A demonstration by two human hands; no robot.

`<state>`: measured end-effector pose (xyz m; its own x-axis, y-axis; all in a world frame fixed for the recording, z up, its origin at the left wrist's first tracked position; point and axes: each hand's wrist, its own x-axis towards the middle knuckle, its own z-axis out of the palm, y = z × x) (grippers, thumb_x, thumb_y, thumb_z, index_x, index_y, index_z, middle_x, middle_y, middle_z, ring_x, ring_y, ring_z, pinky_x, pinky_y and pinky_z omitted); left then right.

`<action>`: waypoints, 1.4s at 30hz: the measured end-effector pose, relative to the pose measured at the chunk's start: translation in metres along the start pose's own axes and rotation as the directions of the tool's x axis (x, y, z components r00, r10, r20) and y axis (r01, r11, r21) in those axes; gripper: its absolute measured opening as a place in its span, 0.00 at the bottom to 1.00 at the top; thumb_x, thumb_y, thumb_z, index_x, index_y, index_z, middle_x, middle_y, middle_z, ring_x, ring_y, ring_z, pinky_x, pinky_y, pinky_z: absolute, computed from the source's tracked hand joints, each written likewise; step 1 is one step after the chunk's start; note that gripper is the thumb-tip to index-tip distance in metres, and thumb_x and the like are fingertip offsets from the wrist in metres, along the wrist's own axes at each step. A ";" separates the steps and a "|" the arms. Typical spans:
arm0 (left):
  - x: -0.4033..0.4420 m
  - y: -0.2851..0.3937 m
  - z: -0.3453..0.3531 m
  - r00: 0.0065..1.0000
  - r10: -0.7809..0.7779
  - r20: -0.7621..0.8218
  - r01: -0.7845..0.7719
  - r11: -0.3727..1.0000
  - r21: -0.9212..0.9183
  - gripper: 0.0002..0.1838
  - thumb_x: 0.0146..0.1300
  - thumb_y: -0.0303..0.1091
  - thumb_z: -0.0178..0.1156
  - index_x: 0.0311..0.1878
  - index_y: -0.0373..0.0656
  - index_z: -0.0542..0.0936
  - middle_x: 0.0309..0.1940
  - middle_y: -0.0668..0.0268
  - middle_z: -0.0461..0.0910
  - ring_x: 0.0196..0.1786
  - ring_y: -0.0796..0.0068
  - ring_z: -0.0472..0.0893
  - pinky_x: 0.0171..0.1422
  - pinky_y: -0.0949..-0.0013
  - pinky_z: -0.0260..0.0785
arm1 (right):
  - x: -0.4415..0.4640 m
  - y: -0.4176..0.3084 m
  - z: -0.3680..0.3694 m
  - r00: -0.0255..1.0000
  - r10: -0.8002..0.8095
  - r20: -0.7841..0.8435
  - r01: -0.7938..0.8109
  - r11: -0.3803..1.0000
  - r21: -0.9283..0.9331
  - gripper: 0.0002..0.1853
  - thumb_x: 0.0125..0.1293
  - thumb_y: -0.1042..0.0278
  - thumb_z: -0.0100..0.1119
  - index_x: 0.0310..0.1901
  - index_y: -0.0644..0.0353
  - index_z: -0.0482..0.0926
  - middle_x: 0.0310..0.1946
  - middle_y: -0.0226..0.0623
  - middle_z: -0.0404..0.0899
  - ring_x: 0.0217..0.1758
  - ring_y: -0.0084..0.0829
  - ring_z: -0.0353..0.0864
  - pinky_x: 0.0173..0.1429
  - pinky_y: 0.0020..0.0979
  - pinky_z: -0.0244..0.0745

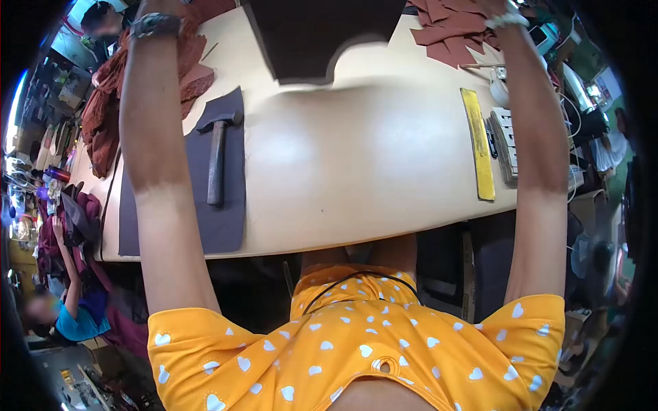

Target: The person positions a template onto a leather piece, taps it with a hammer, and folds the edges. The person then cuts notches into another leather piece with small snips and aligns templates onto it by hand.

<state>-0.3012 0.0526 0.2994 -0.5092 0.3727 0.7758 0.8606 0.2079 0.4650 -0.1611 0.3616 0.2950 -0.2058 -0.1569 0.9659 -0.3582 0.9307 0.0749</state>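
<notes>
Both arms stretch forward over the table. My left hand (160, 7) is cut off by the top edge, above a braided bracelet and beside reddish-brown crumpled material (106, 89); its fingers are hidden. At the top right, my right hand (489, 7) lies by a pile of reddish-brown flat pieces (449, 31), its fingers too cropped to read. A large dark piece (322, 38) with a curved notch hangs into view at the top centre; what holds it cannot be seen. On a dark sheet (229, 226) at the left rests a hammer (216, 161).
On the pale table (329, 226), a yellow strip (478, 144) lies at the right, next to a dark pen-like item (491, 139) and a stack of light slotted pieces (506, 147). A white roll (500, 89) sits behind. Other people are at the far left.
</notes>
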 end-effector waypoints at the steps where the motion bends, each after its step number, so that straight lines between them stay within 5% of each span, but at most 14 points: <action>1: -0.020 0.009 -0.003 1.000 -0.007 0.002 0.007 0.999 0.049 0.16 0.56 0.32 0.63 0.48 0.41 0.79 0.39 0.68 0.81 0.38 0.76 0.77 0.44 0.72 0.69 | -0.003 -0.004 -0.020 0.998 -0.048 0.040 0.047 0.999 0.017 0.11 0.58 0.73 0.51 0.41 0.66 0.78 0.36 0.48 0.81 0.40 0.36 0.80 0.46 0.30 0.74; 4: -0.089 0.032 -0.006 1.000 -0.028 0.012 0.025 0.981 0.194 0.14 0.55 0.31 0.62 0.46 0.40 0.81 0.37 0.67 0.82 0.35 0.79 0.77 0.39 0.75 0.69 | -0.069 -0.001 -0.027 0.991 -0.136 -0.012 0.136 0.991 0.005 0.21 0.60 0.69 0.58 0.56 0.58 0.71 0.53 0.45 0.75 0.54 0.31 0.76 0.55 0.25 0.69; 5: -0.112 0.038 -0.005 0.999 -0.035 0.017 0.029 0.970 0.242 0.13 0.55 0.30 0.62 0.45 0.40 0.81 0.36 0.67 0.82 0.33 0.80 0.78 0.37 0.76 0.69 | -0.096 -0.016 -0.049 0.983 -0.140 0.116 0.169 0.941 -0.292 0.06 0.54 0.73 0.61 0.35 0.59 0.79 0.30 0.37 0.80 0.32 0.36 0.80 0.38 0.37 0.74; 8: -0.185 0.037 0.020 0.984 0.060 0.166 -0.093 0.977 0.194 0.13 0.52 0.19 0.57 0.42 0.39 0.82 0.38 0.63 0.82 0.37 0.75 0.81 0.44 0.71 0.74 | -0.155 -0.064 -0.051 0.969 -0.155 0.193 0.157 0.988 0.008 0.10 0.48 0.77 0.63 0.34 0.54 0.78 0.34 0.31 0.80 0.39 0.33 0.78 0.43 0.34 0.73; 9: -0.217 0.035 0.029 0.968 -0.113 0.222 0.074 0.982 0.175 0.15 0.50 0.14 0.56 0.42 0.37 0.81 0.39 0.62 0.82 0.40 0.74 0.81 0.48 0.71 0.73 | -0.178 -0.083 -0.060 0.930 -0.055 0.363 0.063 0.998 -0.011 0.11 0.47 0.78 0.63 0.34 0.56 0.78 0.35 0.32 0.80 0.42 0.34 0.78 0.50 0.35 0.72; 11: -0.267 0.033 0.040 0.957 -0.152 0.246 0.119 0.982 0.146 0.14 0.48 0.15 0.58 0.40 0.38 0.81 0.39 0.61 0.82 0.47 0.69 0.80 0.55 0.69 0.70 | -0.229 -0.098 -0.065 0.882 0.012 0.472 -0.049 0.997 0.066 0.10 0.47 0.79 0.62 0.34 0.58 0.77 0.37 0.34 0.80 0.45 0.34 0.79 0.58 0.39 0.68; 14: -0.325 0.040 0.050 0.947 -0.201 0.250 0.145 0.963 0.226 0.10 0.45 0.20 0.61 0.34 0.41 0.81 0.35 0.62 0.82 0.45 0.61 0.80 0.51 0.64 0.71 | -0.272 -0.132 -0.080 0.789 0.034 0.613 -0.125 0.987 0.105 0.09 0.47 0.77 0.61 0.33 0.59 0.78 0.37 0.34 0.80 0.46 0.35 0.78 0.59 0.42 0.67; 28: -0.394 0.098 0.028 0.876 -0.333 0.349 0.114 0.846 0.520 0.11 0.49 0.22 0.58 0.38 0.41 0.80 0.45 0.63 0.80 0.55 0.61 0.75 0.62 0.54 0.61 | -0.300 -0.193 -0.120 0.646 0.189 0.740 -0.349 0.935 0.066 0.09 0.53 0.73 0.61 0.38 0.59 0.79 0.44 0.31 0.80 0.53 0.38 0.75 0.62 0.47 0.61; 32: -0.381 0.129 0.043 0.841 -0.443 0.310 0.088 0.678 0.730 0.15 0.51 0.23 0.56 0.45 0.39 0.78 0.53 0.60 0.75 0.61 0.57 0.69 0.67 0.49 0.53 | -0.310 -0.196 -0.125 0.625 0.245 0.742 -0.417 0.907 0.052 0.12 0.55 0.71 0.60 0.43 0.56 0.80 0.48 0.30 0.79 0.58 0.39 0.72 0.66 0.50 0.54; 35: -0.374 0.152 0.095 0.920 -0.332 0.208 0.170 0.817 0.551 0.19 0.52 0.30 0.57 0.50 0.38 0.75 0.57 0.57 0.70 0.65 0.56 0.65 0.69 0.47 0.49 | -0.313 -0.195 -0.126 0.613 0.253 0.748 -0.430 0.902 0.047 0.13 0.56 0.71 0.60 0.44 0.54 0.80 0.51 0.29 0.78 0.60 0.40 0.70 0.67 0.52 0.51; 39: -0.378 0.177 0.172 0.907 -0.142 0.397 0.048 0.970 0.237 0.29 0.55 0.40 0.57 0.59 0.35 0.69 0.61 0.51 0.66 0.66 0.56 0.63 0.69 0.52 0.50 | -0.314 -0.193 -0.129 0.597 0.245 0.764 -0.437 0.898 0.053 0.13 0.57 0.72 0.58 0.45 0.53 0.80 0.53 0.30 0.76 0.62 0.41 0.68 0.67 0.53 0.49; 42: -0.391 0.171 0.194 0.884 -0.206 0.420 0.127 0.970 0.208 0.32 0.57 0.42 0.56 0.62 0.34 0.66 0.62 0.52 0.65 0.66 0.56 0.63 0.69 0.54 0.52 | -0.309 -0.185 -0.132 0.529 0.210 0.822 -0.480 0.873 0.087 0.17 0.58 0.74 0.54 0.51 0.54 0.76 0.54 0.30 0.75 0.64 0.42 0.65 0.68 0.53 0.47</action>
<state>0.0471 0.1174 -0.0073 -0.6226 0.6661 0.4108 0.7721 0.4374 0.4610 0.0890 0.2819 0.0153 -0.9327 -0.1596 0.3233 -0.2926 0.8590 -0.4201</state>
